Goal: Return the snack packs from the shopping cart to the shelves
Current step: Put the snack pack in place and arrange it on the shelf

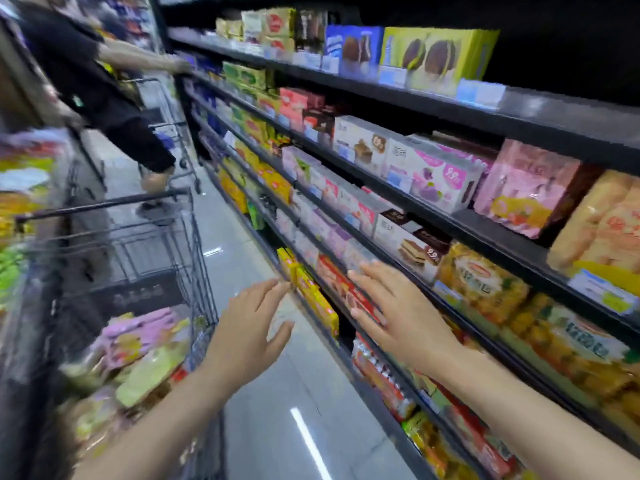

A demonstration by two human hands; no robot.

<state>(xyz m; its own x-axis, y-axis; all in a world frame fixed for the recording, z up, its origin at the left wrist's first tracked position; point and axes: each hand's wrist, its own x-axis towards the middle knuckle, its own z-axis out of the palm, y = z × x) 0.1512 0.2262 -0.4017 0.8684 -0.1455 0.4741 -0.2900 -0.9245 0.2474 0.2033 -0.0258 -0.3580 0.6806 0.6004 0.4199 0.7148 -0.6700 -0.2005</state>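
A wire shopping cart [194, 258] stands at lower left with several snack packs [138, 344] piled in it, pink, pale green and yellow ones on top. Dark shelves [433, 216] full of snack boxes and bags run along the right. My left hand [247, 327] hovers over the aisle floor between cart and shelves, fingers spread, holding nothing. My right hand [398, 306] reaches toward a low shelf with straight fingers, its fingertips at red packs [341, 284] there; it grips nothing. A yellow pack [317, 299] juts from the shelf between my hands.
Another person in dark clothes [104, 88] stands further up the aisle, reaching to the shelves beside a second cart [173, 133]. Blurred shelving with colourful packs [20, 202] lines the left edge. Grey glossy floor [304, 393] runs between cart and shelves.
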